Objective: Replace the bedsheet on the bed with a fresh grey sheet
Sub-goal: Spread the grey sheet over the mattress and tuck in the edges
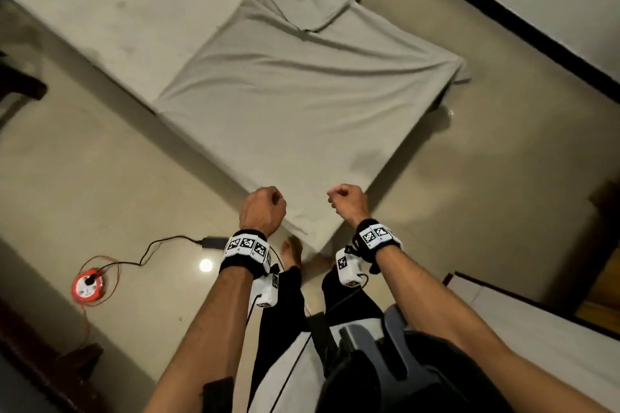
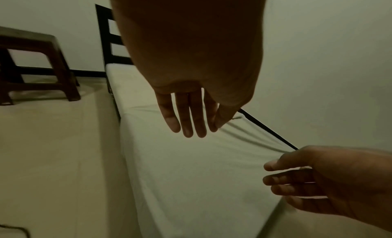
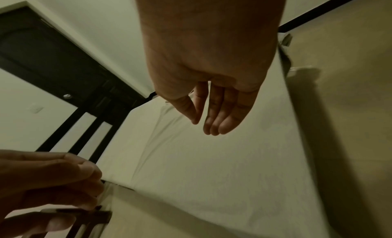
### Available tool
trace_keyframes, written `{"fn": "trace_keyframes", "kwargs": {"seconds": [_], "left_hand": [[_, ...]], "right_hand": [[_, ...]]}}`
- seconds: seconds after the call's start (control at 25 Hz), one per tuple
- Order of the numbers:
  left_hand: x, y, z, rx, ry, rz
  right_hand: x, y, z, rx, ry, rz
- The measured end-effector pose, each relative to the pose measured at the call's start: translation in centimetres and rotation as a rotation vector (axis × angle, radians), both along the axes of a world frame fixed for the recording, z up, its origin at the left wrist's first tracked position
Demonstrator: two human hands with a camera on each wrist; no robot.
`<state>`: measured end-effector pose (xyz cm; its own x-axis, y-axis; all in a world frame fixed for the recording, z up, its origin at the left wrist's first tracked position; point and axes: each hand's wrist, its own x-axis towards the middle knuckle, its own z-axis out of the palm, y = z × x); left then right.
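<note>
One grey sheet [image 1: 295, 100] lies on the one bed [image 1: 100, 10], covering only the end nearest the person; the far part of the mattress is bare. In the head view the sheet's long axis runs along the bed, from the near corner by the hands toward a loosely folded-back flap at its far end. One corner hangs a little over the bed's right edge, and creases fan across the cloth from that side.

Two hands hang above the near corner of the bed, side by side and apart from each other. The left hand [image 1: 263, 209] has its fingers loosely extended and close together in its own wrist view, pointing down at the cloth, and holds nothing. The right hand [image 1: 349, 201] looks the same in its wrist view: fingers relaxed and nearly straight, thumb near the forefinger, with nothing between them. In the head view both look more curled, so how far they bend is hard to judge, though neither has hold of the sheet.

Each wrist carries one band with black-and-white markers and one small white camera box beneath it. Two bare feet stand on the tiled floor [image 1: 117, 178] just at the bed's corner.

On the floor to the left sits one round red extension socket [image 1: 88, 285] with one dark cable running from it to a small black adapter [image 1: 214, 241]. One dark stool [image 2: 38, 64] stands beside the bed.
</note>
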<state>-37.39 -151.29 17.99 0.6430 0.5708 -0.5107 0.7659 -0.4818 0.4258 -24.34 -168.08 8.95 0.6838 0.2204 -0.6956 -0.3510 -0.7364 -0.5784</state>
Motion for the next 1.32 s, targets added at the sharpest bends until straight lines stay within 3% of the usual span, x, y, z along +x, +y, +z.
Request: {"fn": "trace_keyframes", "kwargs": {"seconds": [0.24,0.44,0.8,0.96,1.12,1.32], "left_hand": [[3.3,-0.1,-6.5,-0.101,0.071,-0.285],[4.3,-2.3,-13.6,-0.114,0.12,-0.541],[3.5,-6.0,-27.9,-0.016,0.152,-1.082],[5.0,-7.1,-32.5,0.066,0.118,-1.312],[6.8,-9.8,-35.2,0.111,0.018,-1.491],[6.4,-13.0,-35.8,0.12,0.04,-1.575]], "right_hand": [[-2.3,-4.2,-4.9,-0.143,0.085,-0.339],[-6.9,-7.0,-11.9,-0.15,0.205,-0.575],[-14.9,-9.4,-30.8,-0.142,0.43,-0.855],[-19.5,-8.4,-43.9,-0.093,0.561,-0.96],[-21.4,-6.4,-51.0,0.017,0.597,-0.987],[-22.6,-6.8,-51.4,-0.195,0.47,-1.009]]}}
